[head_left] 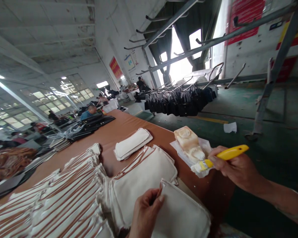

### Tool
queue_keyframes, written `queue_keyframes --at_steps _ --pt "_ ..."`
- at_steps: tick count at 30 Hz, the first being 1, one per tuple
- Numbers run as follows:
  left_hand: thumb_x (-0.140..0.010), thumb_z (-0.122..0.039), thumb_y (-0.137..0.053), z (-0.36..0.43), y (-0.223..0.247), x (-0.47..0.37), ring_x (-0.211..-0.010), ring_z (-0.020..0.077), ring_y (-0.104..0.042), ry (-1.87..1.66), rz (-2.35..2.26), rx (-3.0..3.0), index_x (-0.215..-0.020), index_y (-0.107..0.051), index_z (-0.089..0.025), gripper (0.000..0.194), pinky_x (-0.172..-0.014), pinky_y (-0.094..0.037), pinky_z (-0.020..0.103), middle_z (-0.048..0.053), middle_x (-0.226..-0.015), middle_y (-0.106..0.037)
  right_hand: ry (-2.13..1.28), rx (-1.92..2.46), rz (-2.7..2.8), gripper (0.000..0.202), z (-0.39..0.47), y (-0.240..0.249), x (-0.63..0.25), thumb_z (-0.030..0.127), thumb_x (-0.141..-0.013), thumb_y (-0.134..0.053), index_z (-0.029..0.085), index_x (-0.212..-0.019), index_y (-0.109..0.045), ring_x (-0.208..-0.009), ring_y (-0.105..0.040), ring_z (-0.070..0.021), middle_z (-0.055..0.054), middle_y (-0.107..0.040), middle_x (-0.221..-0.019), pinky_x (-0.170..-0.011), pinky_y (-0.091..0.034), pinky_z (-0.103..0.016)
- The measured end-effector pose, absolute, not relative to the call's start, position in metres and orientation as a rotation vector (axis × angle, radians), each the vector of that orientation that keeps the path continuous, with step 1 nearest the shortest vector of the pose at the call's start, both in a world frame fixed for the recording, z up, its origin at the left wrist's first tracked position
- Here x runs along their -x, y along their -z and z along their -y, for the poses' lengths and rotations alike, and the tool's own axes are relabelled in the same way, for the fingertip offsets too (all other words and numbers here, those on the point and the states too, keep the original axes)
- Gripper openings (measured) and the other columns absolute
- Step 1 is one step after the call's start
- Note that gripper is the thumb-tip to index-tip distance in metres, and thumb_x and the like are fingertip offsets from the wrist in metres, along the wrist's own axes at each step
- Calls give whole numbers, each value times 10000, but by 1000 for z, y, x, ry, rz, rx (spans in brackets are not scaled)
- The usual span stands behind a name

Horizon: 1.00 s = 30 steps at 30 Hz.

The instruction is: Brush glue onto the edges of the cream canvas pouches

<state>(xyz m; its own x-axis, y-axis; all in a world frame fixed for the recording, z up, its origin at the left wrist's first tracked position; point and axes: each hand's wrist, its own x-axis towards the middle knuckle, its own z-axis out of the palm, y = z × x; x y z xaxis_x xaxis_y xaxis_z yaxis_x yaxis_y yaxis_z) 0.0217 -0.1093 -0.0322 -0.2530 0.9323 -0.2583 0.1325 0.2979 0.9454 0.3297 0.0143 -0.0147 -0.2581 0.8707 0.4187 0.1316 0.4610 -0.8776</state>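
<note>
Right hand [232, 169]: yellow-handled paintbrush [229, 152] is gripped at the right of the frame; its bristles are held close to the stained plastic container [185, 138].
Left hand [147, 208]: corner of one white panel [182, 211] is pinched, at the lower centre.
Stacked white pieces [145, 173]: on the brown tabletop [129, 122], middle of the frame.

brush handle [232, 153]: yellow | panel [182, 211]: off-white | layered panels [72, 190]: off-white, brown-striped | tabletop [131, 122]: brown
</note>
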Motion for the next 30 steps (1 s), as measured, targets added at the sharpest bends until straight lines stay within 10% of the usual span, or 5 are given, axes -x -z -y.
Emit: queue_keyframes --at_steps 30 --pt "-846 -422 -640 130 23 -65 -687 131 -565 -1123 -1577 -1752 -865 -727 -212 229 -648 -452 206 19 -732 -621 -1139 713 1560 258 -5 -21 -279 384 -950 -548 170 -806 -564 -521 -418 -115 34 -465 -602 -501 -357 -243"
